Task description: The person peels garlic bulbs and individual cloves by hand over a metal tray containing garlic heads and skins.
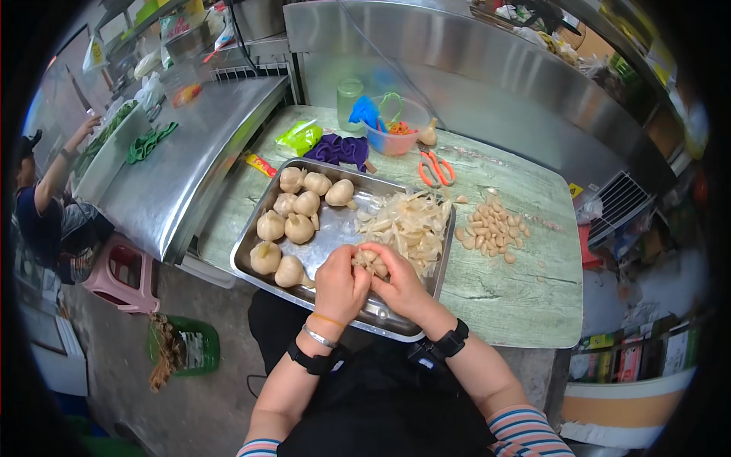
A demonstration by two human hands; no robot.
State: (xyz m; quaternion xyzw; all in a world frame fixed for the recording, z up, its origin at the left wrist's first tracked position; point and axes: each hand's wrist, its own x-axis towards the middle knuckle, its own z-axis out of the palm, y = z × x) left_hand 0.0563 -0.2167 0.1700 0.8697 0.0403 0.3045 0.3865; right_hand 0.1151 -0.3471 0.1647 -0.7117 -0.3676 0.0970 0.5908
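Observation:
Both my hands meet over the near side of a metal tray (pixel 245 232), closed around one garlic bulb (pixel 371 263) whose cloves show between the fingers. My left hand (pixel 339 282) grips it from the left, and my right hand (pixel 401 286) from the right. Several whole garlic bulbs (pixel 297 227) fill the tray's left part. A heap of papery garlic skins (pixel 411 225) lies in its right part, just beyond my right hand. To the right of the tray, a pile of peeled garlic cloves (pixel 493 228) rests on the green tabletop (pixel 495 305).
Orange-handled scissors (pixel 436 169), a pink plastic bowl (pixel 396 137), a purple cloth (pixel 335 150) and a green packet (pixel 299 139) sit behind the tray. At left stand a steel counter (pixel 205 152), a pink stool (pixel 126 274) and a green basket (pixel 202 327). Another person (pixel 49 198) sits far left.

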